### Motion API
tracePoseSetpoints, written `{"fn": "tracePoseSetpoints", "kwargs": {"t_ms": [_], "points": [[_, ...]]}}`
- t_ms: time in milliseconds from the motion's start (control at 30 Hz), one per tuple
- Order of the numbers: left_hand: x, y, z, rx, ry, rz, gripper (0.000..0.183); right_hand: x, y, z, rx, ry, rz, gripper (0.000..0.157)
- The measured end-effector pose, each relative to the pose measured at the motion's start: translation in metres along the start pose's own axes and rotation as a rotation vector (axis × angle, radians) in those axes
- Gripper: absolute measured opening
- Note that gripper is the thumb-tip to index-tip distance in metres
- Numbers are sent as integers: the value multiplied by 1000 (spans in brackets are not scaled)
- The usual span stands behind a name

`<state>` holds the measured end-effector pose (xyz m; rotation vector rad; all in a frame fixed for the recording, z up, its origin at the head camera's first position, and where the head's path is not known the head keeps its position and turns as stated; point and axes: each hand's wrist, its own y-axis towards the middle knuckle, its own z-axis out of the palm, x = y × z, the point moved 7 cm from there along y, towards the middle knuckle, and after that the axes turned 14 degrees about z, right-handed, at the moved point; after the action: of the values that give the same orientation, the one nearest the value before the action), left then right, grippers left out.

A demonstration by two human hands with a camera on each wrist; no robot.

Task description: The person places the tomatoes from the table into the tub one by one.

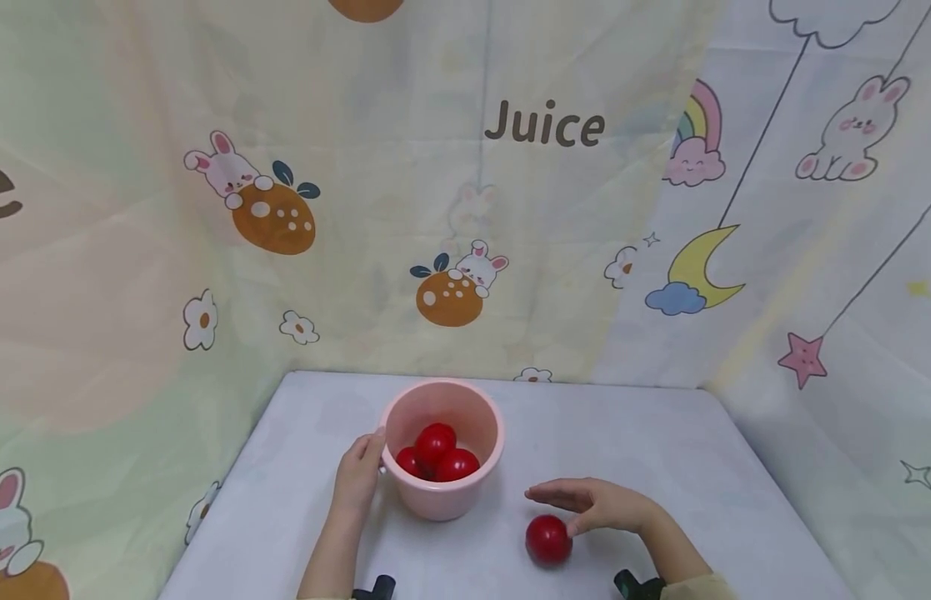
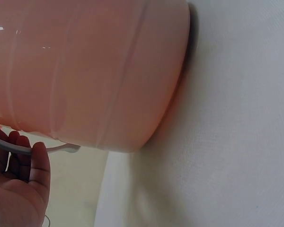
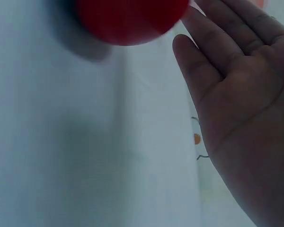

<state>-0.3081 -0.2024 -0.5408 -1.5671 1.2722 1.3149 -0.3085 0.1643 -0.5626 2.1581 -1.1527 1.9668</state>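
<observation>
A pink bucket stands on the white table with three shiny red balls inside it. At its left side my left hand holds the handle, its fingers curled round it in the left wrist view. Another red ball lies on the tabletop, right of the bucket and nearer to me. My right hand is beside and above this ball, fingers extended, the thumb right at the ball's edge. In the right wrist view the palm faces the camera and the ball is by the fingertips.
The white table ends at a printed cloth backdrop with rabbits, flowers and the word Juice. Cloth also hangs along the left and right sides. Black wrist straps show at the bottom edge.
</observation>
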Motion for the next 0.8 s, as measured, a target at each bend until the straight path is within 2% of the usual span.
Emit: {"fn": "tracePoseSetpoints", "kwargs": {"t_ms": [167, 433, 800], "points": [[1, 0, 0, -2, 6, 0, 71, -18, 4, 8, -12, 26, 53, 64], [1, 1, 1, 0, 0, -3, 71, -35, 7, 7, -125, -50, 120, 61], [2, 1, 1, 0, 5, -2, 68, -44, 8, 6, -165, -37, 140, 54]]}}
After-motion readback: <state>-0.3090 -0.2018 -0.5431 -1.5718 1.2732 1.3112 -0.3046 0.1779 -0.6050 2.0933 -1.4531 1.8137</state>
